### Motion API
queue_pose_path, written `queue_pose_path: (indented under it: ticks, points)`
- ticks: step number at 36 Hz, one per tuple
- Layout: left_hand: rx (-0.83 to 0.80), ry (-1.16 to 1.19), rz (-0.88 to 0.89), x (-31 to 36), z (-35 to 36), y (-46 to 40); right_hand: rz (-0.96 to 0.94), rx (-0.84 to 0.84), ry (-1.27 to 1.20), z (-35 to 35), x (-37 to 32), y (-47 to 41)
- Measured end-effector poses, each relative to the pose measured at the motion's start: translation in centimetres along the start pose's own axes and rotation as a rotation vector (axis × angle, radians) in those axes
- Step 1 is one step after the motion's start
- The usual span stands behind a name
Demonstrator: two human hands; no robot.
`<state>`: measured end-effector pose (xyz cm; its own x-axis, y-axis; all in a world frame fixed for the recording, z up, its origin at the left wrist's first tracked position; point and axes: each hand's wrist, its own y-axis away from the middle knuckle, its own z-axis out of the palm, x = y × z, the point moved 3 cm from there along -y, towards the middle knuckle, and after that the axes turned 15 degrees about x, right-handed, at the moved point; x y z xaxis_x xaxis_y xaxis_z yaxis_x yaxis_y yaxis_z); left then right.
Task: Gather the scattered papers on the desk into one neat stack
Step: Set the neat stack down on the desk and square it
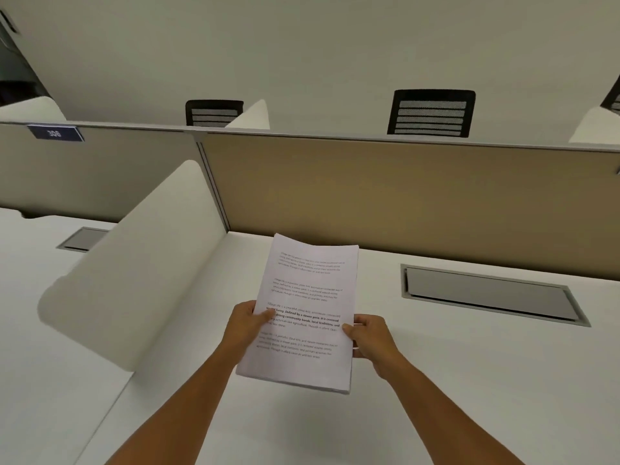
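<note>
A white laminate desk surface (469,380) fills the lower field. At 3 o'clock sits a grey rectangular cable-access flap (486,293). A tan fabric partition panel (385,193) stands at 12 o'clock, a white curved side divider (144,263) at 9 o'clock. Two black mesh-backed chairs (431,112) stand beyond, before a plain off-white wall (302,45).

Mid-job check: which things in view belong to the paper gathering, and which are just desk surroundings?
Part of the job:
- stack of papers, held above the desk
- left hand and right hand, gripping its side edges

Just there:
- cable hatch
- tan partition
- white side divider
- two black chairs
- number plate
</note>
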<state>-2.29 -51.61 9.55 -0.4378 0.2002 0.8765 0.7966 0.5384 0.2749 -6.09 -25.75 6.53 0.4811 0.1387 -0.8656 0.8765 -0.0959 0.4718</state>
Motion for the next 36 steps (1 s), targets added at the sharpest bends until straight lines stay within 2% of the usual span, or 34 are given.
queue_pose_path:
  ticks: [14, 27, 36]
  points:
    - [0.121, -0.158, 0.011, -3.2, -7.3, -13.6, 0.084, 0.064, 0.025, 14.2, -1.5, -5.0]
    - [0.264, -0.147, -0.104, -6.6, -8.5, -23.2, 0.176, 0.062, 0.059, 22.4, -0.8, -11.7]
    - [0.285, -0.250, -0.151, -9.2, -8.2, -28.2, 0.233, 0.081, 0.131, 26.7, 0.4, -16.0]
